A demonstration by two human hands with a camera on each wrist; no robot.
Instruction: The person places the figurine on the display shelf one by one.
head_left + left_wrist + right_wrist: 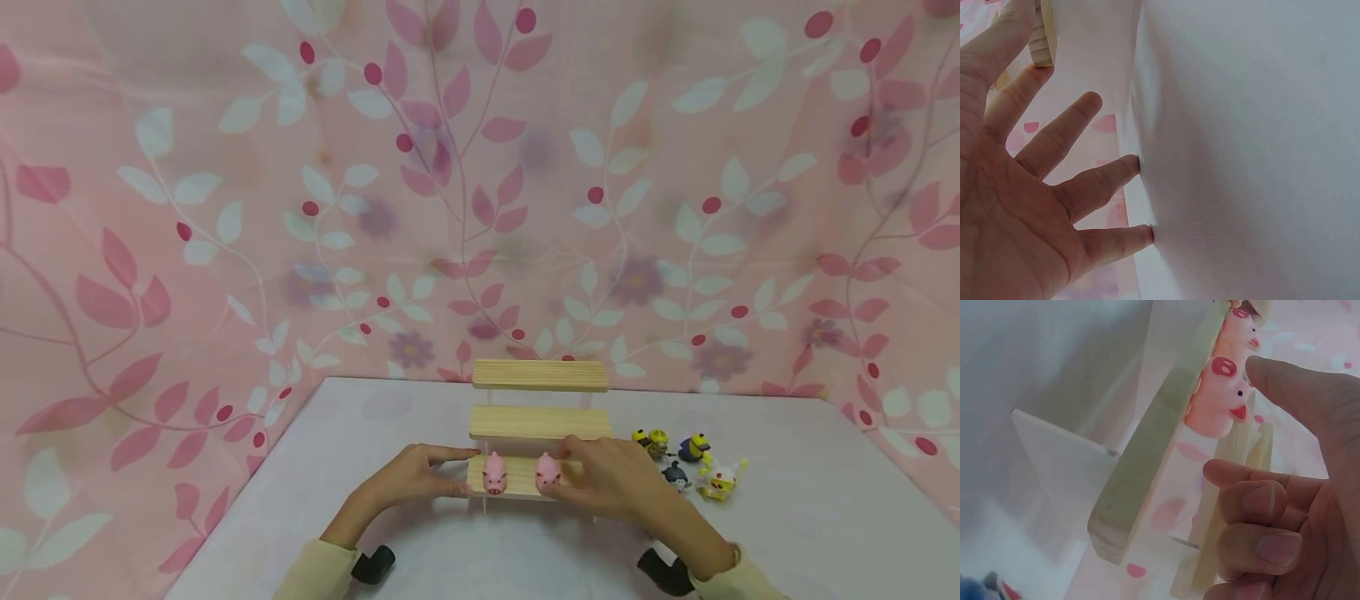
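A three-tier wooden rack stands on the table, its boards stepped upward to the back. On its lowest board sit two pink toy pigs facing me, a left pig and a right pig. My left hand pinches that board's left end between thumb and index finger; the other fingers spread out beside it. Around the right pig's right side is my right hand. In the right wrist view the thumb lies close to the pig, while the loosely curled fingers stand apart from it.
Several small toy figures, yellow, grey and dark, stand in a cluster right of the rack, close to my right forearm. A white cloth covers the table. Behind it hangs a pink leaf-patterned curtain.
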